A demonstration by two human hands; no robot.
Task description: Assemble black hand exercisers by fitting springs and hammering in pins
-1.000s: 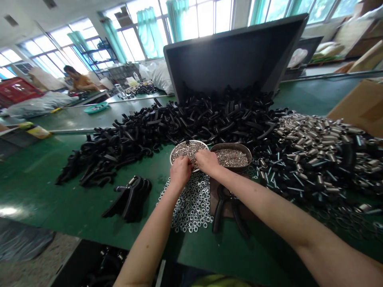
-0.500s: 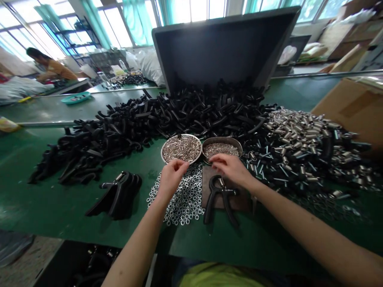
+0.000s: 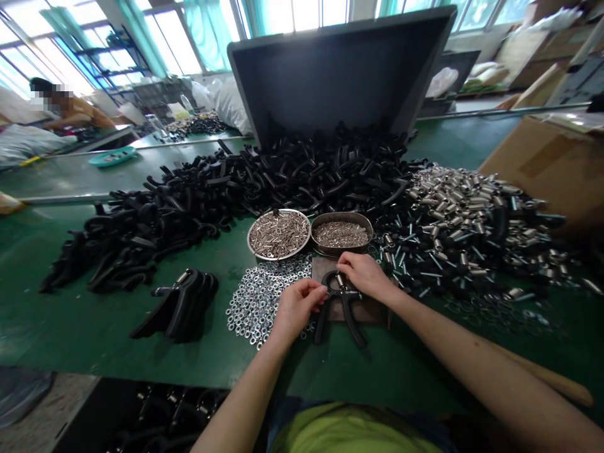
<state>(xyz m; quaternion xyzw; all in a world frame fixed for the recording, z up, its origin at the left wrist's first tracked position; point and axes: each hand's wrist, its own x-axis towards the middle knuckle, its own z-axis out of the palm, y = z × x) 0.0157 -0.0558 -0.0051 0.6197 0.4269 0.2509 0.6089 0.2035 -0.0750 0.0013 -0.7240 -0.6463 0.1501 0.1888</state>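
A black hand grip strengthener [image 3: 350,319] with a coil spring [image 3: 340,280] lies on a flat metal plate [image 3: 375,309], its handles toward me. My left hand [image 3: 297,306] is at its left side, thumb and forefinger pinched by the upper frame; whatever they hold is too small to name. Over the top end, my right hand [image 3: 364,274] has its fingertips pressed together beside the spring. What sits in that pinch is hidden. Loose nuts [image 3: 252,299] are spread left of the plate. Behind are a round dish [image 3: 279,258] of metal pins and an oval tin [image 3: 344,251] of tiny metal parts.
Several assembled grips [image 3: 182,308] stand together at left. Black handles [image 3: 264,176] are heaped before a tilted grey bin [image 3: 340,75]. Springs and screws [image 3: 453,207] pile up at right, near a cardboard box [image 3: 533,157]. A wooden handle [image 3: 552,377] lies beneath my right forearm. Another person sits far left.
Both hands have come down toward me from the dish and tin to the grip strengthener. My left hand also moved right to the grip's side; my right hand reached its spring end.
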